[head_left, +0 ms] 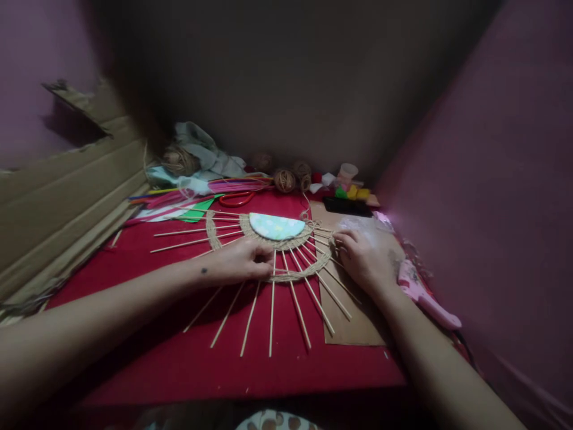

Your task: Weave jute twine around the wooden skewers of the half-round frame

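A half-round woven piece lies on the red cloth, with thin wooden sticks (271,322) fanning out toward me. At its centre is a pale blue patterned half-disc (277,227) bordered by woven twine. A second, outer band of twine (295,276) crosses the sticks. My left hand (253,258) is closed over this band near the middle sticks, pinching what looks like the twine. At the band's right end, my right hand (358,257) has its fingertips bent together on the twine (332,240). The exact strands between the fingers are too small to make out.
A brown cardboard sheet (353,331) lies under the right side. A pink glue gun (425,295) rests at the right edge. Twine balls (284,180), red-handled scissors (235,199), coloured pipe cleaners (237,186) and a black phone-like object (347,206) line the back. Cardboard (67,185) stands left.
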The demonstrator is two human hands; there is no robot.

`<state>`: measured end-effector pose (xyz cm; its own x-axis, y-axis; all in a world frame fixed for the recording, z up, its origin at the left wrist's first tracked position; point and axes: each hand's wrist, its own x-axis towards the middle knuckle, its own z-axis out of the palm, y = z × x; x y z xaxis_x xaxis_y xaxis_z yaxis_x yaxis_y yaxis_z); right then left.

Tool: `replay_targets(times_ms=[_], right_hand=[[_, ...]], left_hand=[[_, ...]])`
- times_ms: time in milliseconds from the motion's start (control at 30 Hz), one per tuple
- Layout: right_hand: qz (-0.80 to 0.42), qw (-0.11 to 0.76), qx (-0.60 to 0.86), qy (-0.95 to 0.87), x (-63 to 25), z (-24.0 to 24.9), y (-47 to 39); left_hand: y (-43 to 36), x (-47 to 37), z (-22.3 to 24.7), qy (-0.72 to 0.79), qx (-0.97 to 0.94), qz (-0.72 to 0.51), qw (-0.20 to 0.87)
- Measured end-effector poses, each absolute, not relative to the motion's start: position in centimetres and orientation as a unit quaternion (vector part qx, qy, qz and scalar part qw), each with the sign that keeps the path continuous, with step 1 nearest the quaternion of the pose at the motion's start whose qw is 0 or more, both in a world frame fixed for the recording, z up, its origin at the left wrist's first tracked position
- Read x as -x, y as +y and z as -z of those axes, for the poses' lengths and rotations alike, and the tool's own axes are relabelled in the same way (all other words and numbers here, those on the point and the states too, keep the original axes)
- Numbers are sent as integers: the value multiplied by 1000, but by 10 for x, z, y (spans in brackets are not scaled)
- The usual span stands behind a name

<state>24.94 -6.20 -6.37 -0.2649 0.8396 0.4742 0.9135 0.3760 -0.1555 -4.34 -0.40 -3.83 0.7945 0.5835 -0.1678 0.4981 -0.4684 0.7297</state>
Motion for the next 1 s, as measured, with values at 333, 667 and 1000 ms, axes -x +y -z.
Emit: replay_targets(times_ms=[333, 667, 1000], right_hand=[[-97, 365, 488, -787, -234, 48, -81], [-113, 288, 466, -829, -229, 52, -85], [-101, 290, 459, -834, -228, 50, -86]], left_hand=[[-6, 28, 45, 273, -912, -108, 287], [-3, 38, 43, 222, -933, -59, 276], [-28, 37, 52, 129, -984, -97, 76]])
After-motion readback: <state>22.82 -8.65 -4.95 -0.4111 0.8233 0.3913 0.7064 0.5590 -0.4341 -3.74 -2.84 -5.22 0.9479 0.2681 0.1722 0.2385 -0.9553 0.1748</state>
